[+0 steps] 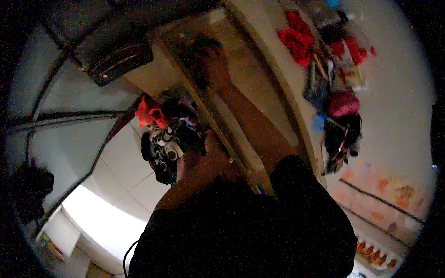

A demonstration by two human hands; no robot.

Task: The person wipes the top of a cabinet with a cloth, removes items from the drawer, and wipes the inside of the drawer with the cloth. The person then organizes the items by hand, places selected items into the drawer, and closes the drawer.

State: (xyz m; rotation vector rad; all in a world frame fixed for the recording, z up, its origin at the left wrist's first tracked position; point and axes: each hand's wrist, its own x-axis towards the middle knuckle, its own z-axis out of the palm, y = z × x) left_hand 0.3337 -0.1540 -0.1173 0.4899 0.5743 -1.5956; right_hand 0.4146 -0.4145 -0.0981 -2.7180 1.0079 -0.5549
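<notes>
Head view: Right hand (215, 62) is reaching into the drawer (248, 60), touching dark items (187, 60); left hand (204, 158) is touching a patterned bundle (166, 143) outside it.
Whether either grip is holding anything, one cannot tell; steadying the bundle should be helping.

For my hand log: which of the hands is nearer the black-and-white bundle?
Left. The left hand is right beside the bundle, contact hard to make out; the right hand is farther off, in the drawer.

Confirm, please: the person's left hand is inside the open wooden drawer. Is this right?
No: in the head view, it is the right hand that is inside the open wooden drawer. The left hand is outside it, by the patterned bundle.
</notes>
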